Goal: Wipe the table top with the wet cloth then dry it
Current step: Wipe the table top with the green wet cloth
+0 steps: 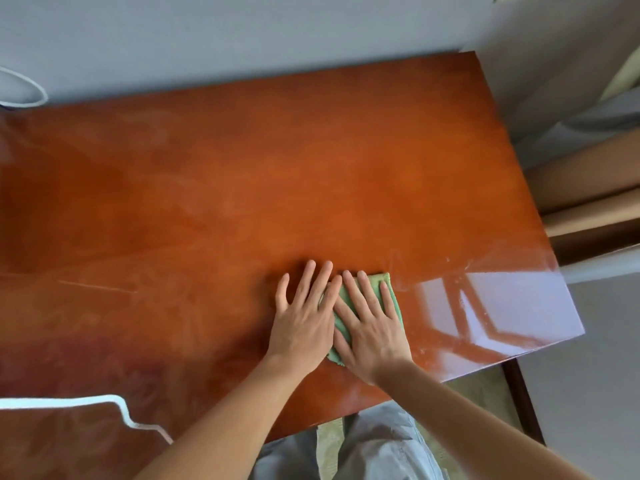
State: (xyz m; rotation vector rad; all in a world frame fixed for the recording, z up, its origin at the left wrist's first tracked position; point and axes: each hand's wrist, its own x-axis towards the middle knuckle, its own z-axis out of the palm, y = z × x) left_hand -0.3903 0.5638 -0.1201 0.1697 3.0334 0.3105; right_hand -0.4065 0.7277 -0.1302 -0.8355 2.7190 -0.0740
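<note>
Green cloth under flat hands, glossy wooden table top

No readable text, labels, brand names, numbers or signs appear anywhere in this view from the head camera.

Left hand and right hand press flat on a green cloth on the table top.

Soft daylight; glare whitens my table top at its near right corner; edges bend, slightly blurred.
</note>
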